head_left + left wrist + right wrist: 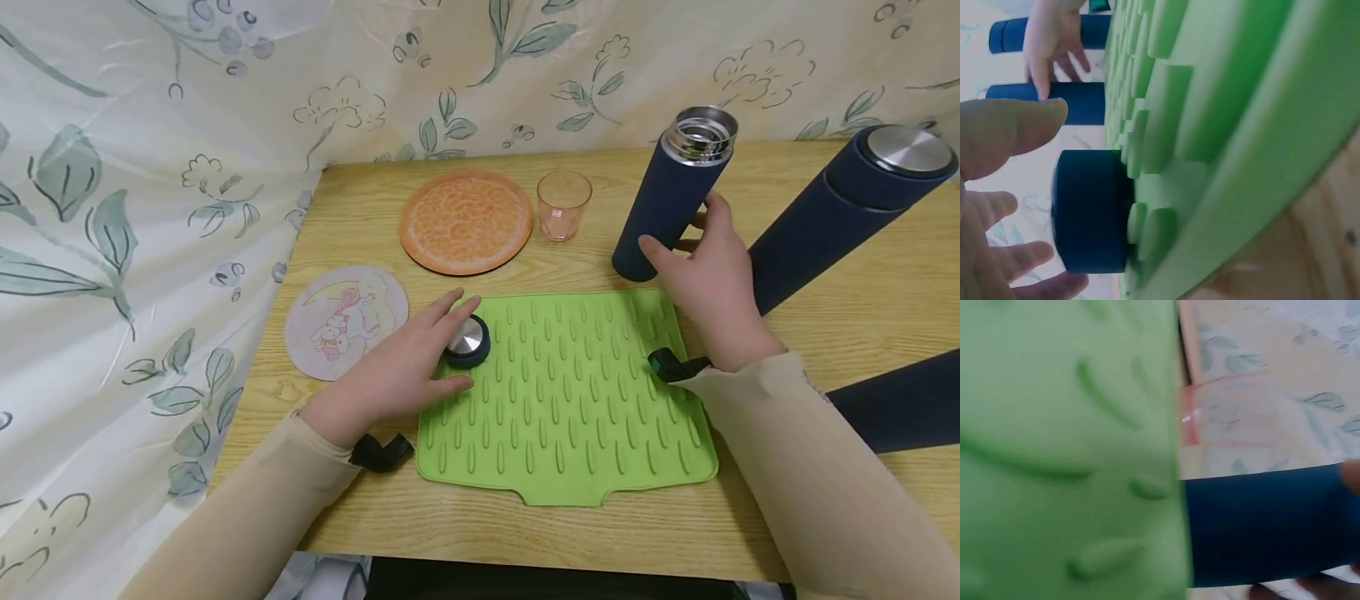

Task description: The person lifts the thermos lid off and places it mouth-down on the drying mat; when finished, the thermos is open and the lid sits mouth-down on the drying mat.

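My left hand (401, 358) is around a small dark blue lid (467, 340) with a silver top, on the left edge of a green ridged mat (570, 400). In the left wrist view, its thumb and loosely spread fingers stand apart from the lid (1091, 212). Beyond the mat's far right corner, my right hand (712, 279) holds an uncapped dark blue flask (663, 204) by its lower part. The thumb lies on the flask's near side and the fingers bend round its right side. The flask stands upright with its steel neck showing.
A capped blue flask (847, 200) stands right of my right hand, and part of another dark blue cylinder (907, 404) shows behind the right sleeve. An orange round mat (467, 221), a pink clear cup (564, 204) and a pale printed disc (345, 321) sit farther back and left. Floral cloth (450, 83) borders the table.
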Motion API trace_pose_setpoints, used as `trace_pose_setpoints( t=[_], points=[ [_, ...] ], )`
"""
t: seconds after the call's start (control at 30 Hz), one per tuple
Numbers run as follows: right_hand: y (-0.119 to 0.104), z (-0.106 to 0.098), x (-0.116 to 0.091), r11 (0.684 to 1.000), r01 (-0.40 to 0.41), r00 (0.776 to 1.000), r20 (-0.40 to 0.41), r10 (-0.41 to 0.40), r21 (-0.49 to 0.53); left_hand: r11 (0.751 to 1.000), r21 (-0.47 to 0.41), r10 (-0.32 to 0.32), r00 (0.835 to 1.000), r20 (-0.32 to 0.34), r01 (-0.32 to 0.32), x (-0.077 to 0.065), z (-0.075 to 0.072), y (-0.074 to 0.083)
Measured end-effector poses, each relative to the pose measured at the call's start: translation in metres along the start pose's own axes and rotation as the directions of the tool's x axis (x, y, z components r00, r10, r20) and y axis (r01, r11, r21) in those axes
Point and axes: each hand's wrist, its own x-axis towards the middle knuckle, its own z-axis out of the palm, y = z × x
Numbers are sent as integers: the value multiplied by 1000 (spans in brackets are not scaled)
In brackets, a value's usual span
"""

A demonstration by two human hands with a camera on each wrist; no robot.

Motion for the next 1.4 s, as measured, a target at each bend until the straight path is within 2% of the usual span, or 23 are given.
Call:
trace_pose_setpoints(
  t=[0.07,0.1,0.13,0.2,0.3,0.37,0.53,0.67,0.73,0.83,0.9,0.93,1.0,1.07,1.13,1.27,1.4],
  points=[
    [0,-7,-11,1000,0,999,39,1,-15,1000,3,13,1000,-17,-13,-1,-2,2],
    [-1,-11,-18,1000,11,1000,30,-10,-13,1000,8,21,999,-32,-21,-2,-3,3],
    [-2,-14,-26,1000,12,1000,1,-12,-1,999,13,34,998,-52,-34,-3,-4,4],
    [-5,-19,-43,998,28,993,-115,-22,57,998,14,65,994,-93,-64,-6,-6,8],
    [-9,-22,-67,988,72,950,-312,-26,137,992,22,124,982,-142,-122,-12,-9,13],
    [-9,-23,-80,983,88,918,-396,-17,161,986,22,168,974,-153,-167,-16,-9,16],
    [0,-28,-96,984,36,878,-476,51,172,968,30,250,961,-122,-248,-23,-8,22],
    [12,-39,-90,970,-63,868,-467,170,236,950,47,313,944,-109,-310,-26,-7,23],
    [17,-45,-84,953,-132,876,-418,240,271,929,56,371,921,-122,-366,-29,-6,24],
    [23,-53,-70,896,-199,891,-309,334,396,889,79,458,877,-147,-451,-31,-5,26],
    [26,-54,-61,859,-207,897,-259,358,468,869,98,495,854,-161,-486,-32,-4,27],
    [26,-53,-56,842,-194,901,-249,356,503,864,103,503,848,-165,-492,-32,-3,27],
    [27,-50,-49,818,-155,903,-256,344,553,863,108,504,848,-164,-493,-32,-3,27],
    [28,-47,-47,838,-142,902,-280,329,527,869,101,494,856,-151,-484,-31,-2,28],
    [27,-46,-50,876,-137,908,-295,297,462,875,92,484,865,-136,-475,-30,-2,28],
    [23,-44,-64,949,-112,935,-292,202,296,880,77,474,872,-122,-468,-27,-2,30],
    [11,-38,-88,970,2,957,-281,69,243,877,76,480,869,-125,-474,-25,-2,30]
  ],
)
